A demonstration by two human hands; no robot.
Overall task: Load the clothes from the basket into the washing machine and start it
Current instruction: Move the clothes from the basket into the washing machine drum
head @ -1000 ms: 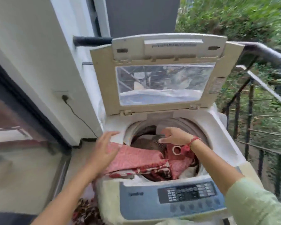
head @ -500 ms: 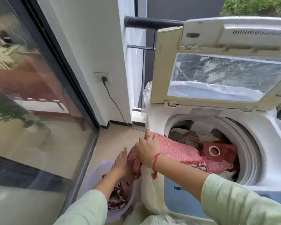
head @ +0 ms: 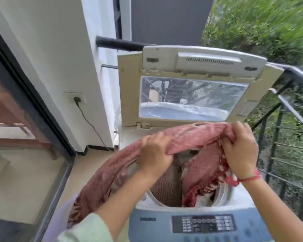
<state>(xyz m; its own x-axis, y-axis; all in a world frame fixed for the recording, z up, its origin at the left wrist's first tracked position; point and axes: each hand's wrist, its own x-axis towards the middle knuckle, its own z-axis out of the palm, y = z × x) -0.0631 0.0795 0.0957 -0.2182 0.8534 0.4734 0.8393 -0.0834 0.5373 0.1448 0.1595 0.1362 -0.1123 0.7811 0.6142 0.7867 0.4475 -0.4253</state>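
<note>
Head view: both hands hold one long pink cloth [head: 191,137] above the open washer [head: 234,198]. The left hand [head: 154,154] is closed around the cloth near its middle, fingers [head: 166,155] curled under the fabric. The right hand [head: 240,151] grips it farther right, fingers [head: 226,149] pinched shut on a bunched fold just near of the raised lid [head: 191,70]. Between the hands the cloth spans taut. Right of the left hand a fringed end hangs down into the drum, touching the clothes [head: 166,186] already inside, a brown checked piece among them. Left of the left hand the cloth trails down and near, past the washer's left side, to the white basket [head: 59,217] on the floor; its lower end is blurred. The control panel [head: 203,224] lies at the near edge of the washer. A red thread [head: 250,178] circles the right wrist. A railing [head: 287,105] runs at the right.
</note>
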